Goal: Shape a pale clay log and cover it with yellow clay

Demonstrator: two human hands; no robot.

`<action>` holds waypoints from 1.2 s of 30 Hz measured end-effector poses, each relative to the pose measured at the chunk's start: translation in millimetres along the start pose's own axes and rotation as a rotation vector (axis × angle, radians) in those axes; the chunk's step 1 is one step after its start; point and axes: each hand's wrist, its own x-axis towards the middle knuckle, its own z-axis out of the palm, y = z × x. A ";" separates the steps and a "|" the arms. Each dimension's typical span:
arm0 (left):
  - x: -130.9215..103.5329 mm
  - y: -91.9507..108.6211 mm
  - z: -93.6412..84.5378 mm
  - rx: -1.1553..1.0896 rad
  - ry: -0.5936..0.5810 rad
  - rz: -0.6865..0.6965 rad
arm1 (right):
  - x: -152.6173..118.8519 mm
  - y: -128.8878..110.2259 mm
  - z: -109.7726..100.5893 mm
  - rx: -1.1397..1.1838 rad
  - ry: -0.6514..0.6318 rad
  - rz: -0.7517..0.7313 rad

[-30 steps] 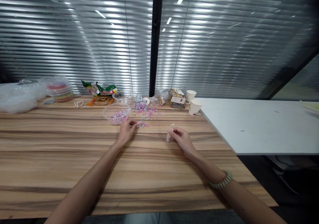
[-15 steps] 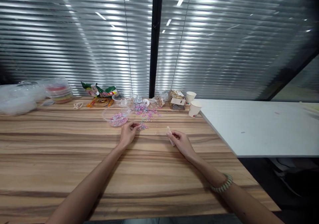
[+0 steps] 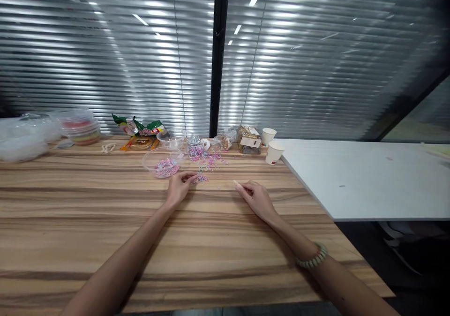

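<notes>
My left hand (image 3: pixel 178 188) rests on the wooden table with thumb and fingers pinched together at the left edge of a small pile of pink, white and bluish bits (image 3: pixel 201 178). What sits between its fingertips is too small to make out. To the right, my right hand (image 3: pixel 258 199) is closed on a thin pale strip (image 3: pixel 235 183), whose end sticks out past the fingertips. Left of the pile stands a clear round plastic bowl (image 3: pixel 145 162) with more of the coloured bits (image 3: pixel 166 167) in it. Behind the pile, further bits (image 3: pixel 209 162) lie loose around a tipped clear container (image 3: pixel 194 141).
Along the back edge are stacked lidded tubs (image 3: pixel 82 127), clear plastic bags (image 3: pixel 23 140), a green snack packet (image 3: pixel 153 128), a small box (image 3: pixel 250 142) and two paper cups (image 3: pixel 274 153). A white table (image 3: pixel 372 180) adjoins on the right.
My right hand has turned slightly, so less of the pale strip shows and its lower, pinkish part is hidden. The left hand stays pinched at the pile. The view has shifted slightly.
</notes>
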 end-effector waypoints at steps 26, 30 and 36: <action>-46.2 39.6 42.7 -0.038 -0.294 0.179 | -7.9 -17.9 4.9 0.213 0.019 -0.219; -47.5 41.9 42.6 -0.016 -0.338 0.193 | -7.8 -19.9 4.1 0.183 0.004 -0.240; -52.6 44.0 43.5 0.044 -0.408 0.245 | -8.3 -18.0 4.6 0.143 -0.015 -0.235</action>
